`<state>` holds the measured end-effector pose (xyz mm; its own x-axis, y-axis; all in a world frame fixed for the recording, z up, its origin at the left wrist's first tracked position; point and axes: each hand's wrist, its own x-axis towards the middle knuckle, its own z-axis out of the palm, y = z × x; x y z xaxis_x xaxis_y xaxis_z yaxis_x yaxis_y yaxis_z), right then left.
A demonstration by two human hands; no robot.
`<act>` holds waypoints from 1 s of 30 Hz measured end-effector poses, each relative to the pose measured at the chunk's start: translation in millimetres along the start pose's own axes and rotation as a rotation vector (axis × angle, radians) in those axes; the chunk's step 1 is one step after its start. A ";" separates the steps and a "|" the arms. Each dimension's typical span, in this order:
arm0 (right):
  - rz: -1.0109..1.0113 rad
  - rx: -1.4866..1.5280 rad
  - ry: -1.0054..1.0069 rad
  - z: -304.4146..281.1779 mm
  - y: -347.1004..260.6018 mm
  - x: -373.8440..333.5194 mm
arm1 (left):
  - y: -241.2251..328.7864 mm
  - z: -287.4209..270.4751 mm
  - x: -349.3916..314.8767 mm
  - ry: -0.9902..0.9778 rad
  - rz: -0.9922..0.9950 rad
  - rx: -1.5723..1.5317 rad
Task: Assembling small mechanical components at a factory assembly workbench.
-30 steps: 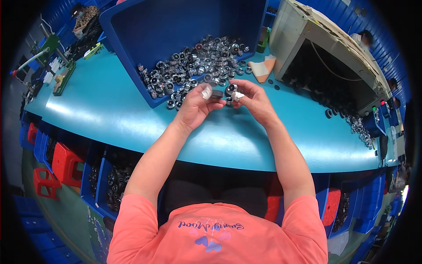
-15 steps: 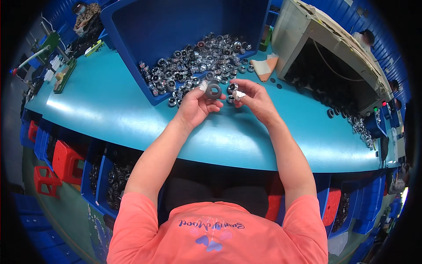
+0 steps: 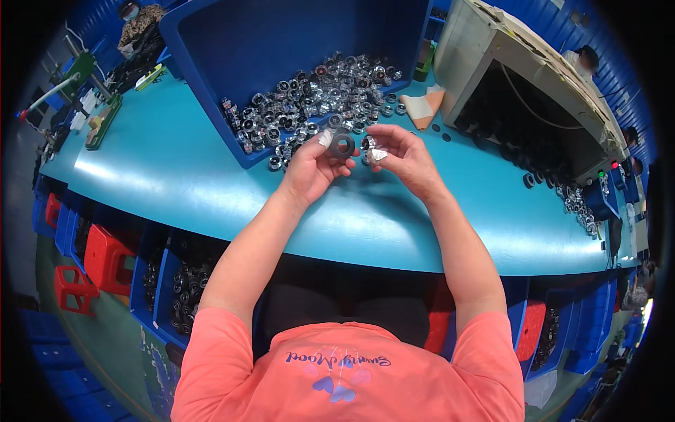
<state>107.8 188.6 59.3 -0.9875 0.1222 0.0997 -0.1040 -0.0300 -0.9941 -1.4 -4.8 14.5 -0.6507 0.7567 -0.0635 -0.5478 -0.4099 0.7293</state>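
Observation:
Over the near edge of the tilted blue bin (image 3: 281,42), my left hand (image 3: 307,172) grips a black rubber tyre (image 3: 335,148) between thumb and fingers, its hole facing up. Close to its right, my right hand (image 3: 413,163) pinches a small chrome wheel rim (image 3: 368,143). The tyre and the rim are apart by a narrow gap. White tape wraps both thumbs. Loose chrome rims (image 3: 316,95) heap in the bin and spill from its mouth onto the teal table (image 3: 211,186).
At the right stands an open-fronted pale box (image 3: 485,53) with black tyres (image 3: 529,181) inside and before it. An orange and white cloth piece (image 3: 423,107) lies between box and bin. A green hand press (image 3: 84,67) stands far left. Other people sit beyond the table.
My right hand has shifted slightly, turning the chrome rim and bringing it a little left toward the tyre. My left hand stays nearly in place with the tyre.

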 end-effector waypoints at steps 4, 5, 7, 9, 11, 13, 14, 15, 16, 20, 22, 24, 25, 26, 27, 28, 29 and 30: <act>0.034 0.009 -0.035 0.0 1.5 0.0 | -0.2 3.7 -2.4 0.006 0.034 -0.002; 0.045 0.004 -0.043 -0.1 1.2 -0.1 | -0.1 4.1 -2.5 0.002 0.035 0.004; 0.040 0.009 -0.048 -2.1 3.1 0.7 | 0.6 4.5 -2.6 -0.006 0.037 0.014; 0.024 0.029 -0.042 -1.6 2.0 0.8 | 0.0 2.1 -1.3 -0.016 0.027 0.026; -0.001 0.064 -0.025 2.1 -4.2 -1.3 | -0.1 1.1 -0.8 -0.025 0.020 0.033; -0.007 0.035 -0.044 -2.1 0.3 1.6 | 0.0 1.1 -0.8 -0.035 0.016 0.038; -0.010 0.020 -0.053 -3.9 4.0 2.6 | -0.2 1.1 -0.5 -0.038 0.013 0.028; -0.029 0.018 -0.029 -4.0 7.8 2.7 | -0.2 0.9 0.1 -0.041 0.010 0.017; -0.049 0.016 -0.007 -3.5 12.0 3.1 | -0.1 0.5 0.4 -0.043 0.008 0.006; -0.075 -0.002 0.047 -4.8 16.2 5.1 | 0.0 0.8 0.5 -0.036 -0.012 0.000; -0.032 0.010 0.042 -2.7 10.1 4.1 | 0.6 1.7 -0.4 -0.032 -0.021 0.003; -0.067 -0.034 0.050 0.4 8.3 3.6 | 0.6 1.0 -0.5 -0.040 -0.017 0.004; -0.123 -0.085 0.062 1.6 9.3 3.0 | 0.2 1.1 -0.3 -0.045 -0.016 0.005; -0.178 -0.137 0.074 3.1 10.0 2.5 | 0.0 1.1 -0.3 -0.046 -0.016 0.002; -0.201 -0.154 0.085 5.4 9.7 2.1 | 0.0 1.1 -0.3 -0.048 -0.017 -0.002; -0.224 -0.171 0.095 8.3 9.2 1.8 | -0.5 1.1 -0.3 -0.049 -0.017 -0.006; -0.246 -0.189 0.106 11.2 8.6 1.4 | -1.0 1.5 -0.4 -0.060 -0.013 0.012; -0.274 -0.249 0.115 14.3 8.1 0.7 | -1.6 2.1 -0.7 -0.071 -0.009 0.030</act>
<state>104.5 174.3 51.9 -0.9058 0.2027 0.3720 -0.3167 0.2590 -0.9125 1.0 -3.6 14.8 -0.6061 0.7951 -0.0228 -0.5368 -0.3877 0.7494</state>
